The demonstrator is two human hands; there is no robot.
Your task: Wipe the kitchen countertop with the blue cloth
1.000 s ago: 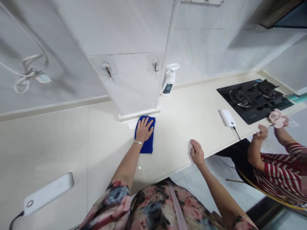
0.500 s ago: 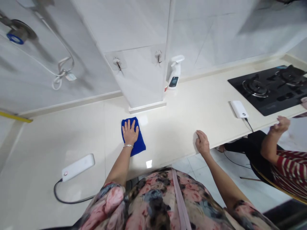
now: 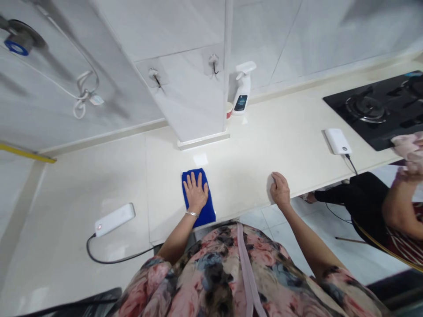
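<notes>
My left hand [image 3: 196, 193] lies flat with fingers spread on a folded blue cloth [image 3: 206, 213], pressing it to the cream countertop [image 3: 241, 176]. The cloth's near end reaches the counter's front edge, close to my body. Further right, my right hand [image 3: 280, 189] rests on the counter near its front edge. Its fingers are curled together, and nothing shows in them.
A white spray bottle [image 3: 242, 90] and a small cup [image 3: 229, 110] stand beside the wall pillar [image 3: 198, 101]. White power banks with cables lie left [image 3: 115, 219] and right [image 3: 338, 141]. Near the black gas hob [image 3: 370, 110], another person's hand [image 3: 411, 171] has a pink cloth [image 3: 408, 144].
My left hand and the blue cloth have slid right and toward the counter's front edge. My right hand stays nearly in place. The view has shifted slightly; the other person's pink cloth shows more.
</notes>
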